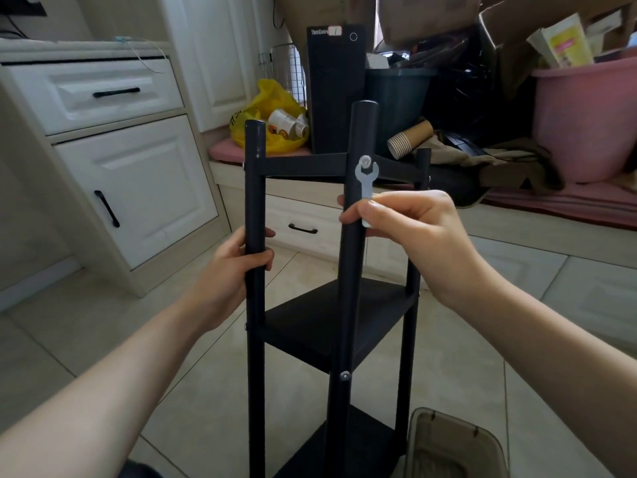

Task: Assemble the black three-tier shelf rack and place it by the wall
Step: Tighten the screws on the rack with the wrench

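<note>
The black three-tier shelf rack (331,319) stands upright on the tiled floor right in front of me, with its top, middle and bottom boards fixed between black round posts. My left hand (238,267) grips the near left post below the top board. My right hand (403,225) pinches a small flat silver wrench (366,179), whose open jaw sits on a bolt head (364,161) in the near right post at the level of the top board. Another bolt (344,375) shows lower on that post.
White cabinets with black handles (113,174) stand to the left. Behind the rack, a low bench (262,151) holds a yellow bag (272,115), a black computer case (336,88), paper cups (408,138), boxes and a pink tub (586,115). A translucent plastic container (455,446) sits at the rack's lower right.
</note>
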